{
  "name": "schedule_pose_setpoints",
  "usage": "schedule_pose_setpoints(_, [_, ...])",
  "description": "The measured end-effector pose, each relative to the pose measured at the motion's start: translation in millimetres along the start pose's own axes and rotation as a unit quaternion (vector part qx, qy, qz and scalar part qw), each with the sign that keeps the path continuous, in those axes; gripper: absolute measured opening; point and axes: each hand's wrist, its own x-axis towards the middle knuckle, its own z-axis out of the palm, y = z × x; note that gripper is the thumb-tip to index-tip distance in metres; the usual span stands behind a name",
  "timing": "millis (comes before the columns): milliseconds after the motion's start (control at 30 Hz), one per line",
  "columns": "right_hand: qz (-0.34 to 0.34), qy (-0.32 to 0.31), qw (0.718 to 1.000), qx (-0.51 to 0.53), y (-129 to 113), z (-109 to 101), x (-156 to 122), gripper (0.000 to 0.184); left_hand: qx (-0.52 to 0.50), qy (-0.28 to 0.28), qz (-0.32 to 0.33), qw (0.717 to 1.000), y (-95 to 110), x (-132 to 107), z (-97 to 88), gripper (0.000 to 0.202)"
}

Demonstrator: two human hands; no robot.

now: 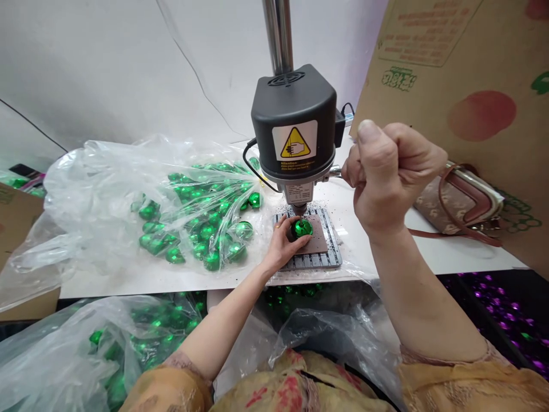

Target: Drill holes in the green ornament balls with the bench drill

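A black bench drill press [294, 109] with a yellow warning label stands in front of me. Below its chuck, a shiny green faceted ball [303, 228] rests on a brown board [315, 240] over the slotted grey base plate [332, 252]. The thumb and fingers of my left hand [283, 243] curve around the ball's left side and front, gripping it. Raised to the right of the drill, my right hand [386, 169] is closed around the feed handle [335, 171], and its grip hides most of the handle. The drill's tip is at the top of the ball.
On the left, a clear plastic bag [98, 200] holds many green balls [207, 231]. A large cardboard box [433, 86] and a patterned handbag [457, 200] stand at right. Another bag of green balls [146, 337] lies below the table edge, and purple balls [506, 309] sit lower right.
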Motion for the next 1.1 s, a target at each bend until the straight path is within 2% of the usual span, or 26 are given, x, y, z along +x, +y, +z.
schedule_pose_setpoints(233, [-0.076,0.018,0.996,0.03,5,-4,-18,0.05,-0.011,0.0,-0.006,1.0,3,-1,-0.9,0.055])
schedule_pose_setpoints(567, [-0.107,0.008,0.994,0.02,21,-13,-27,0.053,0.019,-0.01,-0.001,1.0,1,-3,-0.1,0.054])
schedule_pose_setpoints(700, [-0.144,0.021,0.989,0.031,26,-13,-30,0.052,0.021,-0.011,-0.001,1.0,2,-3,-0.5,0.053])
schedule_pose_setpoints(833, [-0.18,0.014,0.983,0.035,28,-16,-34,0.048,0.012,-0.015,0.005,1.0,2,-2,-1.1,0.053])
schedule_pose_setpoints(1100, [-0.196,-0.015,0.98,0.033,27,-21,-36,0.044,0.039,-0.01,0.002,0.999,0,-4,-0.1,0.053])
